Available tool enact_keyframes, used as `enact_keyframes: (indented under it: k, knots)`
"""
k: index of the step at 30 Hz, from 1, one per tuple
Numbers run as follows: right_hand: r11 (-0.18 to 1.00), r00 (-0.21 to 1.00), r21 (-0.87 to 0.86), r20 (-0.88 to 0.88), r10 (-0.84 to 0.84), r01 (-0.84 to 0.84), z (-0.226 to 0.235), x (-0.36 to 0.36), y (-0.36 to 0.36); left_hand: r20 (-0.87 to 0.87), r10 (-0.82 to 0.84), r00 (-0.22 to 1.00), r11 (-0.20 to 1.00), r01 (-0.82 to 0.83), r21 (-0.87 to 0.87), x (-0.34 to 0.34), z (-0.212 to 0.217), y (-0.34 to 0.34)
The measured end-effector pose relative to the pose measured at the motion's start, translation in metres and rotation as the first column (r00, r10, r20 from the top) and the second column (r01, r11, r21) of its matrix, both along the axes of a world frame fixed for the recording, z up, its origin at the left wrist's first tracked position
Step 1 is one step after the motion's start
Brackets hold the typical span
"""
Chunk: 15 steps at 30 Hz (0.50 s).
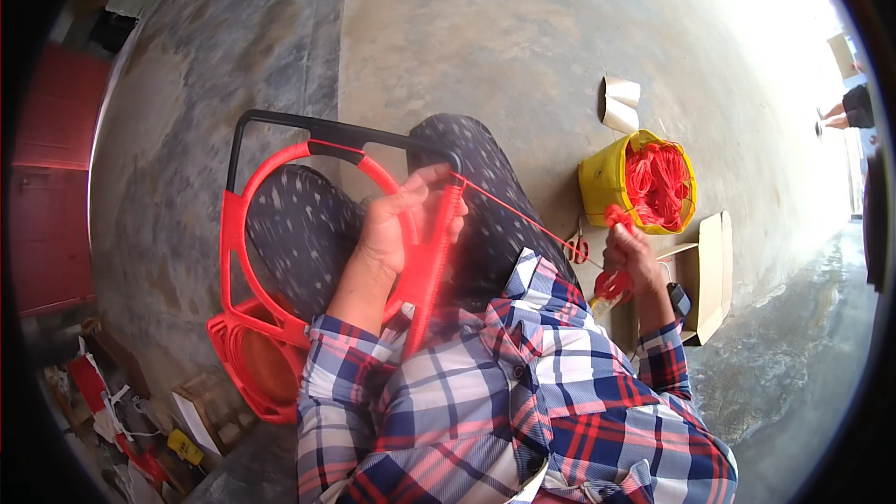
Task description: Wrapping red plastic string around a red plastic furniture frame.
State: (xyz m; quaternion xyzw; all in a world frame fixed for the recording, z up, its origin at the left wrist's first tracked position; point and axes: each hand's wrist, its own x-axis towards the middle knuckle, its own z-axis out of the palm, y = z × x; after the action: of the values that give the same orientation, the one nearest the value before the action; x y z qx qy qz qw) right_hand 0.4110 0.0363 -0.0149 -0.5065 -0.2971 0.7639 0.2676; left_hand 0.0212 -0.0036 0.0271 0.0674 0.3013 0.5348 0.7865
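A frame of black tube [317, 121] with a red ring [245, 233] inside it rests over my lap, and a lower red ring-shaped part hangs at its near left. Red cord is wound in close turns along its right side bar [427, 294]. My left hand [385, 229] is closed around this frame by the wound bar, near the black corner. From that corner a red cord [513, 209] runs taut to the right. My right hand [635, 259] is clenched on a bundle of the same red cord [614, 286], part of which dangles below the fist.
Beyond my right hand stands a yellow bucket [602, 177] full of red cord. Scissors [578, 247] lie beside my right knee, with an open carton [715, 271] further right. A silvery curved piece [620, 105] sits behind the bucket. Clutter and a red cabinet [56, 233] line the left.
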Motion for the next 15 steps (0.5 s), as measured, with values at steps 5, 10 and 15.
enact_keyframes:
  k: [5, 10, 15]
  knots:
    - [0.940, 0.938, 0.277, 0.333, 0.100, -0.198, -0.032, -0.024, -0.006, 0.046, -0.010, 0.999, 1.000, 0.010, -0.007, -0.004, -0.006, -0.004]
    - [0.906, 0.875, 0.377, 0.484, -0.015, -0.193, -0.040, -0.050, 0.059, -0.077, 0.024, 0.997, 1.000, -0.023, 0.009, -0.006, 0.007, 0.000]
    - [0.546, 0.883, 0.700, 0.424, 0.202, -0.461, 0.055, -0.145, 0.086, -0.292, 0.173, 0.941, 0.980, -0.195, -0.046, 0.001, -0.005, -0.004]
